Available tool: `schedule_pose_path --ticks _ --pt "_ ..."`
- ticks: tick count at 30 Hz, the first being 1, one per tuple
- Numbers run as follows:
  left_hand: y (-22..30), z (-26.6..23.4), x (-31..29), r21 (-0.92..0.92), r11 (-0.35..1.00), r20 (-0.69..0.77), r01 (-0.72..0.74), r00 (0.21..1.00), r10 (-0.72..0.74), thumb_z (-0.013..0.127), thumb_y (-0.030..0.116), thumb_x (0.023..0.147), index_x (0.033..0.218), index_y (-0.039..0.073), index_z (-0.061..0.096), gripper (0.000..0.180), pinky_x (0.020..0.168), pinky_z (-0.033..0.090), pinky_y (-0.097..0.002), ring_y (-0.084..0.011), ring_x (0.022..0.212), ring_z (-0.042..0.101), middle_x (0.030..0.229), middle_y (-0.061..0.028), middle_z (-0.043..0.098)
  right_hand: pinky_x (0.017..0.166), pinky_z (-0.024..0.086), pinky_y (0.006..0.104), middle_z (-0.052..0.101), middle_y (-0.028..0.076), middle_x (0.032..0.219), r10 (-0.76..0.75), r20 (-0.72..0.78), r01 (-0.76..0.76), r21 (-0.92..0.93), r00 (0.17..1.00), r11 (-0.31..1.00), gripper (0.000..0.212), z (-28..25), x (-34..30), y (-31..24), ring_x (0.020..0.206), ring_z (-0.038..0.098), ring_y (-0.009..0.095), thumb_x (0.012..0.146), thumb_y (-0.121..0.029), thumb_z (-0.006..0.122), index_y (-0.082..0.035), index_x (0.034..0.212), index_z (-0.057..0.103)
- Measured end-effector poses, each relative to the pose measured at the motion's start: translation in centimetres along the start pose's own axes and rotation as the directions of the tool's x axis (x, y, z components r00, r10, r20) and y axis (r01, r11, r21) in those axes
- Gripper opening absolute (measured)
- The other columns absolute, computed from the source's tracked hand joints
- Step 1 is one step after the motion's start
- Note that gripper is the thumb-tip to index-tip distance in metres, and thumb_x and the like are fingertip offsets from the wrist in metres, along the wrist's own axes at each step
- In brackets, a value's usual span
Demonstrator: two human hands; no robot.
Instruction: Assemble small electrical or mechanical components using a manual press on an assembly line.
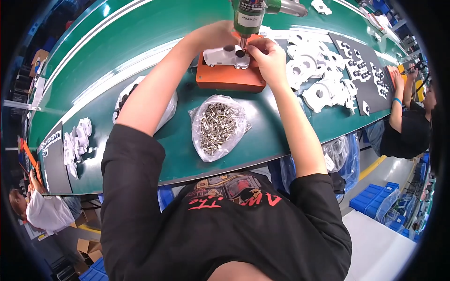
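Observation:
A white plastic part (224, 56) lies on an orange jig block (225, 79) on the green table (140, 37). A green powered screwdriver (248, 16) hangs upright over it, its bit touching the part's right end. My left hand (213, 35) is wrapped around the screwdriver's left side, its fingers partly hidden behind the tool. My right hand (267, 56) pinches the part's right end beside the bit.
A clear bag of metal screws (218, 126) lies near the table's front edge; another bag (166, 110) sits under my left forearm. White plastic parts (318, 79) and a black mat (365, 70) lie to the right. Co-workers (408, 122) (42, 210) sit at either side.

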State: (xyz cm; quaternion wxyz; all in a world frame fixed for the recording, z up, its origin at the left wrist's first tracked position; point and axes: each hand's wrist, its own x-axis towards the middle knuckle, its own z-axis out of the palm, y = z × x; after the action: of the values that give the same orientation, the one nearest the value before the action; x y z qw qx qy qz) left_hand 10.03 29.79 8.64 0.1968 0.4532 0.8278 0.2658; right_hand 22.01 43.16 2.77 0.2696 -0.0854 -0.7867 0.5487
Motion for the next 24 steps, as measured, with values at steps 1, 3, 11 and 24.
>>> schedule_pose_path --ticks 1,3,11,24 --pt "-1.1 0.8 -1.0 -0.051 0.998 -0.178 -0.025 0.984 0.016 0.064 0.022 0.078 0.105 0.006 0.061 0.031 0.076 0.047 -0.0330 -0.0215 0.083 0.062 0.090 -0.0091 0.066 0.068 0.048 0.0250 0.067 0.009 0.081 -0.032 0.006 0.033 -0.045 0.999 0.998 0.020 0.1 0.0 -0.1 0.071 0.061 0.011 0.078 -0.013 0.064 0.003 0.090 0.065" --pt "-1.5 1.9 -3.1 -0.102 0.992 -0.335 -0.069 0.942 0.031 0.065 0.025 0.079 0.110 0.005 0.058 0.037 0.074 0.048 -0.0366 -0.0280 0.078 0.062 0.087 -0.0132 0.065 0.068 0.047 0.0249 0.067 0.008 0.080 -0.028 0.021 0.029 -0.048 0.999 0.998 0.019 0.2 -0.1 -0.2 0.071 0.061 0.011 0.078 -0.013 0.065 0.003 0.090 0.066" --pt "-0.4 5.7 -8.5 0.423 0.883 -0.312 -0.206 0.881 0.355 0.073 0.038 0.071 0.111 -0.001 0.051 0.060 0.099 0.038 -0.0437 -0.0384 0.116 0.048 0.118 -0.0229 0.053 0.062 0.046 0.0239 0.064 0.006 0.071 0.021 0.073 -0.014 -0.093 0.997 0.996 0.020 0.4 0.0 -1.3 0.064 0.058 0.009 0.077 -0.014 0.067 0.002 0.088 0.066" --pt "-0.6 6.3 -8.7 0.513 0.835 -0.375 -0.199 0.823 0.426 0.077 0.037 0.062 0.100 0.004 0.059 0.054 0.093 0.043 -0.0422 -0.0343 0.110 0.053 0.109 -0.0215 0.057 0.086 0.043 0.0329 0.066 0.009 0.095 -0.301 0.170 0.345 -0.386 0.938 0.856 0.021 -0.2 -1.7 -0.4 0.097 0.054 0.023 0.078 -0.004 0.057 -0.005 0.094 0.070"
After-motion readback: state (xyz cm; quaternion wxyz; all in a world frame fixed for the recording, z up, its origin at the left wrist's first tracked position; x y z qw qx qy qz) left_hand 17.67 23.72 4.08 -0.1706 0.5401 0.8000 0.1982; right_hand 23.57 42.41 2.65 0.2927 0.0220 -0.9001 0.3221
